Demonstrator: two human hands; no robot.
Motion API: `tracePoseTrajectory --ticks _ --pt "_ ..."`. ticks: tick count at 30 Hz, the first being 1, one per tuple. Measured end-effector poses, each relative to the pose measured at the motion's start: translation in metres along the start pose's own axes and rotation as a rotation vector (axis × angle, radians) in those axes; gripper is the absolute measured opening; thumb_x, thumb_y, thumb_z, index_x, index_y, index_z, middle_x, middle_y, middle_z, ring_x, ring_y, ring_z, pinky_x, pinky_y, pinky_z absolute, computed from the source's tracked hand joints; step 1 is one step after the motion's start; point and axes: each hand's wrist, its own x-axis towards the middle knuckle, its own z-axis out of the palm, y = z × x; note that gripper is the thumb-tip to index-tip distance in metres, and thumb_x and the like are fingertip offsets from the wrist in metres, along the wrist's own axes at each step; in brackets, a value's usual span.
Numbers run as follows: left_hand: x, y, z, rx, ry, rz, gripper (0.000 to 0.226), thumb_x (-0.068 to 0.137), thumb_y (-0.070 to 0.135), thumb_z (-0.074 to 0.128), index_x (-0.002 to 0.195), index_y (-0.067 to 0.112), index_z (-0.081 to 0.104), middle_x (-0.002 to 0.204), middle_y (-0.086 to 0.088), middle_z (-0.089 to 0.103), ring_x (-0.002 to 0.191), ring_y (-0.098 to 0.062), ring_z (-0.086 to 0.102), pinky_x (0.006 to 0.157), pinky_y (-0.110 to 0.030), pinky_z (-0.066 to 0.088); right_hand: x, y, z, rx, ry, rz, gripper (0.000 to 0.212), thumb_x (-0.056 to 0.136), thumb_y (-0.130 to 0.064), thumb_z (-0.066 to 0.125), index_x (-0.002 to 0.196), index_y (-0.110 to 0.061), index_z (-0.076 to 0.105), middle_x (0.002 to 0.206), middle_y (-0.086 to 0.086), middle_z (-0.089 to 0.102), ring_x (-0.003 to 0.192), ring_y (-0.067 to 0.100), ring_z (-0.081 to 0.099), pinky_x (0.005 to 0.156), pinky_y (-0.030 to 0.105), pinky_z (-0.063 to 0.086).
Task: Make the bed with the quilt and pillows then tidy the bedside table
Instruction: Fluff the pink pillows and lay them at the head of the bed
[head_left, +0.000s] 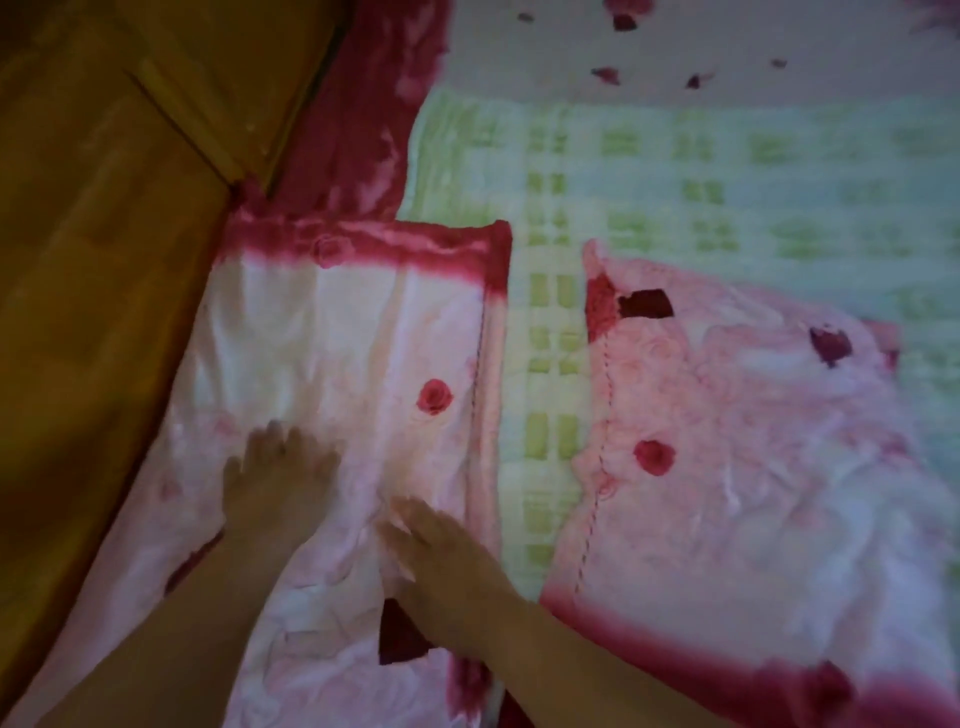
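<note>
Bed seen from above, light dim, picture blurred. Yellow-brown wooden headboard (104, 260) fills the left side, slanting from bottom left toward top centre. Against it lies the near pillow (337, 338), a flat pink-and-white fabric rectangle printed with red roses, dark red border across its far end; its long axis runs away from the viewer, roughly parallel to the headboard. To the right is the second pillow (753, 467), same rose print, kept apart by a narrow strip of bedding; it sits askew, stitched edge facing the near pillow, a red-bordered end toward the viewer at bottom right. Both rest on the quilt (675, 182), pale green-and-white checked, spread flat across the frame from left to right. Beyond the quilt is a white sheet (675, 47) with dark red petal prints; a dark red fabric strip (363, 104) lies between headboard and quilt. Left hand (280, 478): palm down, fingers straight, pointing away, flat on the near pillow. Right hand (436, 551): just beside it, nearer the viewer, palm down, fingers straight, flat on the same pillow by its right seam. Neither hand grasps anything
</note>
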Motion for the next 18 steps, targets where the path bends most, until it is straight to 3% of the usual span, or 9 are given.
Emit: tracePoseTrajectory --ticks 2,3,5,6,10,12,14,15,18 --pt "0.003 0.057 -0.021 -0.128 0.126 0.160 0.073 0.096 0.055 0.010 0.137 0.010 0.050 0.146 -0.017 0.039 0.137 -0.036 0.031 0.104 -0.049 0.031 -0.009 0.017 -0.026 0.047 0.246 0.110 0.064 0.092 -0.043 0.022 0.149 -0.016 0.030 0.161 0.004 0.010 0.149 0.021 0.008 0.118 0.036 -0.001" --pt "-0.001 0.086 -0.023 -0.307 0.120 0.189 0.065 0.099 0.052 0.024 0.139 0.006 0.047 0.148 -0.018 0.039 0.138 -0.033 0.033 0.108 -0.043 0.029 -0.021 0.032 -0.034 0.049 0.381 0.172 0.061 0.092 -0.041 0.027 0.145 -0.014 0.038 0.159 0.008 0.020 0.147 0.024 0.018 0.118 0.040 0.007" --pt "-0.018 0.144 -0.025 -0.649 0.007 0.196 0.053 0.098 0.040 0.045 0.134 0.001 0.052 0.138 -0.019 0.051 0.130 -0.031 0.046 0.105 -0.034 0.033 -0.055 0.066 -0.047 0.072 0.612 0.348 0.054 0.090 -0.035 0.038 0.137 -0.011 0.049 0.152 0.014 0.035 0.140 0.028 0.034 0.113 0.045 0.026" --pt "-0.026 0.162 -0.021 -0.778 -0.078 0.178 0.051 0.096 0.039 0.051 0.132 0.002 0.054 0.135 -0.016 0.055 0.127 -0.029 0.049 0.103 -0.031 0.034 -0.070 0.079 -0.051 0.106 0.661 0.446 0.054 0.090 -0.035 0.039 0.137 -0.012 0.049 0.152 0.013 0.035 0.140 0.027 0.034 0.114 0.043 0.028" --pt "-0.061 0.242 0.003 -0.977 -0.377 0.056 0.074 0.086 0.050 0.065 0.141 0.005 0.044 0.145 -0.010 0.046 0.130 -0.021 0.046 0.108 -0.029 0.032 -0.140 0.133 -0.064 0.160 0.654 0.756 0.066 0.090 -0.048 0.027 0.147 -0.015 0.036 0.159 0.003 0.020 0.146 0.021 0.019 0.118 0.033 0.015" --pt "-0.072 0.276 0.015 -1.000 -0.491 0.012 0.067 0.089 0.047 0.060 0.143 0.012 0.040 0.147 -0.006 0.042 0.131 -0.020 0.043 0.104 -0.030 0.033 -0.168 0.155 -0.066 0.160 0.653 0.835 0.076 0.085 -0.055 0.018 0.148 -0.014 0.034 0.159 0.004 0.017 0.147 0.022 0.016 0.117 0.032 0.012" --pt "-0.081 0.296 0.022 -1.004 -0.526 0.009 0.043 0.088 0.046 0.061 0.123 0.022 0.051 0.132 -0.002 0.049 0.117 -0.016 0.048 0.091 -0.026 0.035 -0.185 0.171 -0.066 0.181 0.644 0.884 0.083 0.080 -0.058 0.013 0.149 -0.014 0.030 0.160 0.005 0.016 0.147 0.023 0.015 0.116 0.031 0.009" --pt "-0.085 0.308 0.026 -0.993 -0.529 0.031 0.044 0.086 0.047 0.063 0.119 0.020 0.052 0.130 -0.002 0.051 0.112 -0.015 0.048 0.088 -0.026 0.035 -0.197 0.181 -0.066 0.190 0.652 0.919 0.085 0.078 -0.059 0.012 0.150 -0.015 0.029 0.160 0.007 0.016 0.148 0.024 0.013 0.117 0.032 0.009" --pt "-0.092 0.328 0.040 -0.976 -0.459 0.028 0.080 0.075 0.054 0.072 0.136 0.013 0.041 0.136 -0.004 0.049 0.118 -0.019 0.050 0.092 -0.026 0.038 -0.230 0.208 -0.070 0.177 0.630 1.042 0.077 0.087 -0.058 0.021 0.152 -0.017 0.022 0.161 0.008 0.005 0.149 0.024 0.003 0.118 0.038 0.007"
